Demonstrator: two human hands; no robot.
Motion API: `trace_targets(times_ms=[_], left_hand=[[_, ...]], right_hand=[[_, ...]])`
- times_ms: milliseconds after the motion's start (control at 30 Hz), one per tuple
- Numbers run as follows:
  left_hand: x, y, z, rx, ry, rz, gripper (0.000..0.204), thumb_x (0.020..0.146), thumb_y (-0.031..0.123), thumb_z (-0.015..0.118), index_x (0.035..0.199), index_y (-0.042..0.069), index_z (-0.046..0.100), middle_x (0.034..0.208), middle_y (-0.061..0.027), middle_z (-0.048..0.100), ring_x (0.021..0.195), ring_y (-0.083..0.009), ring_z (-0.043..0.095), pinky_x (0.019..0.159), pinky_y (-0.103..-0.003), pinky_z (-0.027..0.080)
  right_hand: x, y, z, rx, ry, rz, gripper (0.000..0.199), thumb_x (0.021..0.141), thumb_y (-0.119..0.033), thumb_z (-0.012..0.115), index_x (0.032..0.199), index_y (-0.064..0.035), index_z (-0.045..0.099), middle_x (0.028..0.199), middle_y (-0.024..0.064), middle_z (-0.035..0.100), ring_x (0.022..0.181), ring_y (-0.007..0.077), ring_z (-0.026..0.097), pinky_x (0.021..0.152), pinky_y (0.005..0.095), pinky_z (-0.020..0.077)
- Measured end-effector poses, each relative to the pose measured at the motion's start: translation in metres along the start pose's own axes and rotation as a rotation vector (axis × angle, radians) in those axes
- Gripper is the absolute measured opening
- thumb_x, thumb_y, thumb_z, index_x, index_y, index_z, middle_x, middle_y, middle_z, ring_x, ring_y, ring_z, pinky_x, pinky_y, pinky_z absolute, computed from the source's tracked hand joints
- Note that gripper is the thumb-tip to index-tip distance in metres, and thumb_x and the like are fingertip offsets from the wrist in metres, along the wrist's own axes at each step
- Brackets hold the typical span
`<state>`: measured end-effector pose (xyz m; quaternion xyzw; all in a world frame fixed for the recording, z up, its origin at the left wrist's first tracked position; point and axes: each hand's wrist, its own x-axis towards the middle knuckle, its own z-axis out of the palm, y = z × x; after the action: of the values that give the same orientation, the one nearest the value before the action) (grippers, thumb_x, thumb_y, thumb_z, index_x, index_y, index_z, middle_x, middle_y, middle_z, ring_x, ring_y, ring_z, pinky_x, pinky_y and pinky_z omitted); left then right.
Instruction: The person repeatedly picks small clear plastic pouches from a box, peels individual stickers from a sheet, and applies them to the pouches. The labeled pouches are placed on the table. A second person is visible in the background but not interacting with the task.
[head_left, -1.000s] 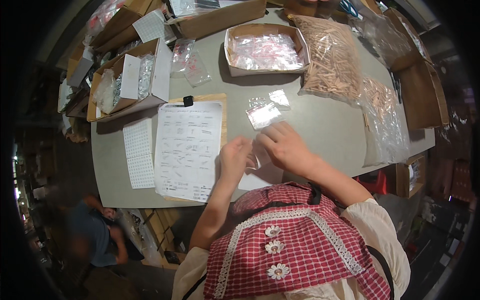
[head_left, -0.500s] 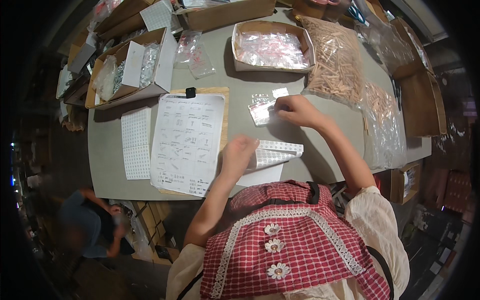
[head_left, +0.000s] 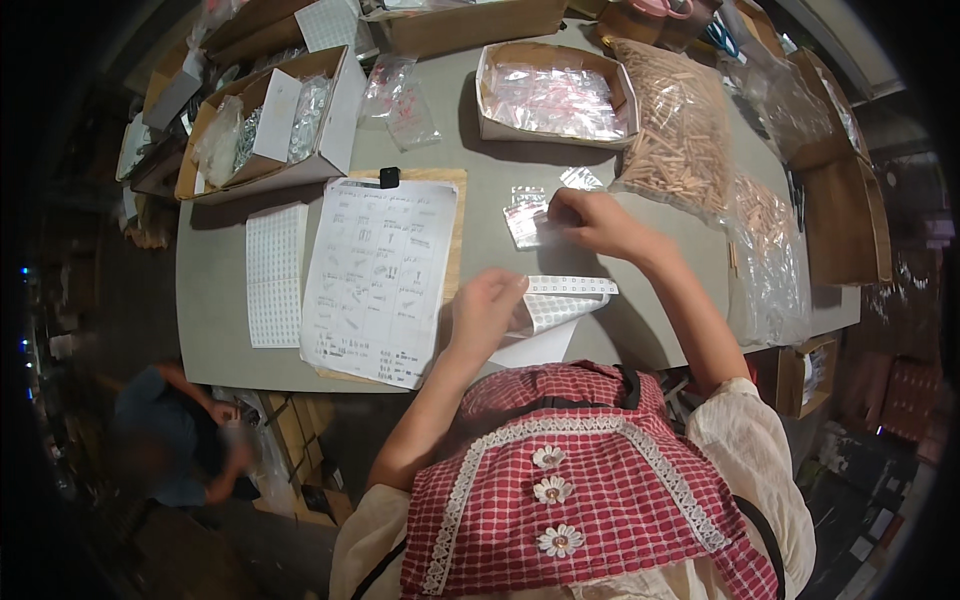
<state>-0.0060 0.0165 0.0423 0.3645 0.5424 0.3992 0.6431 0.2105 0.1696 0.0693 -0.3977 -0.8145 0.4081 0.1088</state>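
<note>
My left hand (head_left: 487,308) pinches the left end of a sticker sheet (head_left: 565,306) with round grey stickers, its upper edge folded over. Under that sheet lies a white paper (head_left: 540,345). Curled at the right edge of a small clear zip bag (head_left: 526,222) with red print are the fingers of my right hand (head_left: 598,222); the fingertips are partly hidden. Another small bag (head_left: 580,178) lies just beyond the right hand. To the left, a printed chart (head_left: 375,280) with rows of small pictures sits on a wooden clipboard (head_left: 455,215) with a black clip.
A white box (head_left: 630,125) of small clear bags stands at the back, beside a big bag of wooden dowels (head_left: 675,125) and a smaller dowel bag (head_left: 765,260). Back left is a divided hardware box (head_left: 335,120). A sticker sheet (head_left: 275,280) lies far left. Another person (head_left: 165,430) works lower left.
The whole view has shifted slightly. My right hand stays at the small bag, and the bag beyond it shows more. The sticker sheet in my left hand curls a little differently.
</note>
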Motion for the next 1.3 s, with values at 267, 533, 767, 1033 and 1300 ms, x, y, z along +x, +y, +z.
trace_targets(times_ms=[267, 533, 767, 1033, 1300], left_hand=[[0.003, 0.009, 0.005, 0.116, 0.016, 0.069, 0.02, 0.106, 0.016, 0.059, 0.106, -0.003, 0.066, 0.077, -0.0029, 0.067, 0.065, -0.0065, 0.061, 0.055, -0.021, 0.049], [0.009, 0.007, 0.011, 0.073, -0.005, 0.067, 0.02, 0.107, 0.014, 0.056, 0.105, -0.003, 0.065, 0.076, -0.0032, 0.065, 0.064, -0.0071, 0.061, 0.054, -0.021, 0.049], [0.012, -0.001, 0.008, 0.063, -0.054, 0.056, 0.02, 0.108, 0.015, 0.054, 0.105, -0.002, 0.064, 0.077, -0.003, 0.064, 0.064, -0.0077, 0.062, 0.054, -0.021, 0.05], [0.009, 0.002, 0.008, -0.027, -0.067, 0.015, 0.02, 0.107, 0.016, 0.056, 0.106, -0.002, 0.064, 0.08, -0.0035, 0.065, 0.067, -0.0089, 0.064, 0.055, -0.021, 0.052], [0.011, -0.01, -0.001, -0.102, -0.081, -0.062, 0.022, 0.107, 0.021, 0.055, 0.101, 0.001, 0.064, 0.081, -0.002, 0.066, 0.067, -0.0072, 0.061, 0.055, -0.02, 0.048]], right_hand=[[-0.001, 0.004, 0.02, -0.547, 0.262, 0.104, 0.012, 0.085, -0.009, 0.064, 0.094, -0.0008, 0.061, 0.088, 0.0195, 0.07, 0.085, 0.0413, 0.068, 0.075, 0.0502, 0.0531], [-0.04, -0.059, 0.023, -0.202, 0.205, -0.339, 0.015, 0.084, -0.009, 0.07, 0.097, -0.0039, 0.065, 0.092, 0.0126, 0.066, 0.091, 0.0356, 0.064, 0.079, 0.0458, 0.05], [-0.051, -0.065, 0.036, -0.304, 0.27, -0.339, 0.015, 0.082, -0.007, 0.071, 0.095, -0.0056, 0.064, 0.092, 0.0112, 0.062, 0.09, 0.0331, 0.061, 0.082, 0.0434, 0.0489], [-0.057, -0.064, 0.048, -0.316, 0.337, -0.342, 0.02, 0.08, -0.009, 0.071, 0.098, -0.0058, 0.064, 0.094, 0.0105, 0.062, 0.093, 0.0317, 0.061, 0.083, 0.0404, 0.0484], [-0.049, -0.042, 0.036, -0.2, 0.361, -0.255, 0.015, 0.081, -0.005, 0.067, 0.097, -0.0066, 0.066, 0.092, 0.0123, 0.063, 0.094, 0.0341, 0.06, 0.085, 0.0435, 0.0477]])
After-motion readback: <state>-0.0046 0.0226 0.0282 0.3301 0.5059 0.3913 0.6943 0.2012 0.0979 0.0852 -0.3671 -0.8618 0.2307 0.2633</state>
